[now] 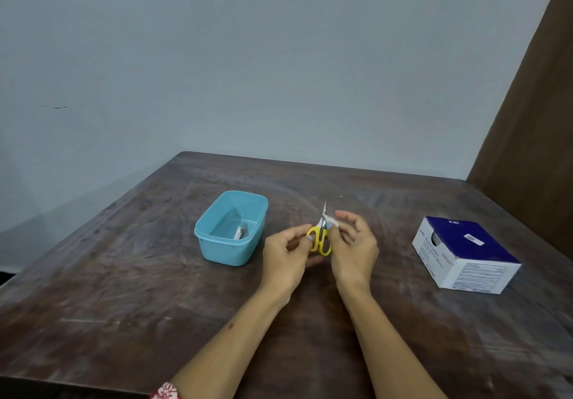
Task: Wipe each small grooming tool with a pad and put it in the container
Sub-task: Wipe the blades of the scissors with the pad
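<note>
- A pair of small yellow-handled scissors with thin steel blades (321, 235) is held up above the middle of the worn dark brown wooden table (124, 274), blade tips pointed away toward the wall.
- The yellow handle loops are pinched by the left hand (286, 259), thumb and forefinger curled round them.
- A small white pad (331, 222) is pinched against the blades by the thumb and forefinger of the right hand (353, 251); the other fingers are loosely spread.
- The light blue rectangular plastic container (231, 228) is set just left of the hands, apart from them, lid off; a small silver tool (240, 232) is seen lying on its floor, too small to be named for certain.
- A white and dark blue cardboard box (465, 254) is placed well to the right; "BD" is read on its top, while the finer print on its sides is too blurred to be read.
- Bare tabletop is seen on all sides of the hands, and the container's open mouth is unobstructed.
- A red-and-white patterned sleeve (166, 392) is cut off at the bottom edge.
</note>
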A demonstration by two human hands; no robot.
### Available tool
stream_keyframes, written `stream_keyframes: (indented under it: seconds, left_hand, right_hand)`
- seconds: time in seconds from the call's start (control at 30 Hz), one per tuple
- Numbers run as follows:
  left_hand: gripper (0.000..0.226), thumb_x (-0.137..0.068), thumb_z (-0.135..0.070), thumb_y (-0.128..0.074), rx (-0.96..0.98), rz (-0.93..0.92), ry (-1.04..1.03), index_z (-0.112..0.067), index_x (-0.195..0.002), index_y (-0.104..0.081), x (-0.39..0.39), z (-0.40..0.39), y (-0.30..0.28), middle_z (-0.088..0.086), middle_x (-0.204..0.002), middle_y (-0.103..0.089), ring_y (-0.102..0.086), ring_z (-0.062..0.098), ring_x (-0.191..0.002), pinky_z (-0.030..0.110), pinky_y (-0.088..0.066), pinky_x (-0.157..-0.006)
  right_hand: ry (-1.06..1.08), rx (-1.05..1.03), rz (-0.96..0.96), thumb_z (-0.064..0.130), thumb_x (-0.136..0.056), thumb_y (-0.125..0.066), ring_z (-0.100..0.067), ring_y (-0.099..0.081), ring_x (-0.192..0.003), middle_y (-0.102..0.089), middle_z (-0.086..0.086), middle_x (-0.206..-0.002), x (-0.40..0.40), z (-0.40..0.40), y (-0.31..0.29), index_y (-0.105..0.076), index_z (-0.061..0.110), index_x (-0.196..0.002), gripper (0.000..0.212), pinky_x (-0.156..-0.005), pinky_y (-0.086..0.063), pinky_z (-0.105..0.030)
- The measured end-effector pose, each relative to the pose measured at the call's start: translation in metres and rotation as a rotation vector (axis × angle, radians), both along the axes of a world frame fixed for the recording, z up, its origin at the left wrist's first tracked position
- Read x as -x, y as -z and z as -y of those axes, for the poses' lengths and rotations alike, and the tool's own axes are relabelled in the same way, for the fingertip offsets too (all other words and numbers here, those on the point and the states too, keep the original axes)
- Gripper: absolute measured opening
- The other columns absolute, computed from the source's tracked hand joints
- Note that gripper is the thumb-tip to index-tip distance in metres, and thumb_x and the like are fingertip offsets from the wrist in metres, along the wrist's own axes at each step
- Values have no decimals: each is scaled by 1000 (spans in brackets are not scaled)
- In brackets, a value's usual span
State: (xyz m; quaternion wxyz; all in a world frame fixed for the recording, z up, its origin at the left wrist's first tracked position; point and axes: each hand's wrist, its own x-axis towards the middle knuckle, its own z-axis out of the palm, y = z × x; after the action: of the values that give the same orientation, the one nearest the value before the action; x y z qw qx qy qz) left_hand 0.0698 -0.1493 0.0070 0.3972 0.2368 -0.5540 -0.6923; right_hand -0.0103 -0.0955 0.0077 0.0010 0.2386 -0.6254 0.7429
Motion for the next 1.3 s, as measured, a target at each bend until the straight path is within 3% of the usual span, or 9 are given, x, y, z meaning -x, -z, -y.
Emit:
stream_keyframes:
  seconds: [0.2,0.33,0.5,0.7,0.83,0.9,1.0,1.1,1.3]
  left_hand:
    - [24,-87,5,-57,-50,-25,70,-14,-97,-69,-4,-1,-1,7,-84,-74,-71,17,-79,31,-60,-68]
    - [21,-88,5,-56,-57,-12,48,-9,-97,-68,-4,-1,-1,11,-85,-72,-69,20,-79,33,-60,-69]
    - [18,-87,2,-59,-64,-12,46,4,-104,-62,-3,-1,0,17,-83,-71,-69,20,-74,32,-60,-67]
    - [12,-86,1,-61,-26,1,3,-3,-96,-66,-3,0,1,18,-84,-72,-69,21,-76,29,-60,-64]
    - [12,-85,-2,-64,4,36,-40,-13,-89,-67,-3,3,4,8,-81,-74,-71,17,-75,29,-59,-64]
    - [11,-85,-3,-64,-12,36,-55,-12,-90,-67,-3,6,4,8,-82,-74,-71,18,-77,32,-59,-66]
    - [11,-85,-4,-64,4,38,-73,-13,-89,-67,-3,8,5,6,-82,-74,-71,17,-78,33,-59,-69]
    - [13,-85,0,-63,8,17,-36,-12,-88,-67,-4,10,4,6,-79,-74,-71,13,-73,29,-59,-63]
    - [12,-85,4,-61,43,61,113,-8,-86,-65,-4,8,3,3,-71,-72,-69,12,-68,34,-60,-63]
  right_hand:
    - [18,-54,-130,0,-84,-62,1,-67,-82,-67,7,-86,-7,-2,-3,-60,22,-100,27,-72,-52,-10]
    - [85,-127,-248,-1,-83,-63,4,-66,-74,-65,17,-78,-8,-2,-2,-68,17,-89,19,-68,-51,-11]
    - [112,-114,-270,3,-84,-65,4,-65,-75,-69,9,-81,-10,-2,-2,-68,17,-95,17,-68,-50,-7]
    - [82,-100,-279,6,-84,-62,4,-65,-68,-71,5,-77,-17,-4,-5,-60,19,-107,27,-61,-45,-3]
    - [82,-139,-393,3,-86,-52,-9,-50,-43,-57,4,-51,-21,-5,-5,-52,20,-116,35,-50,-46,-28]
    - [58,-169,-418,1,-86,-53,-10,-54,-48,-65,2,-60,-22,-4,-5,-50,22,-118,38,-52,-48,-32]
    - [20,-200,-413,3,-86,-61,-2,-67,-78,-74,3,-92,-22,-4,-5,-53,24,-117,39,-69,-56,-24]
    - [1,-145,-339,0,-82,-66,11,-64,-80,-70,11,-85,-18,-4,-5,-57,24,-111,39,-68,-51,-9]
    - [65,-12,-234,4,-79,-72,4,-65,-76,-69,12,-76,-14,-4,-8,-55,20,-111,39,-67,-45,-3]
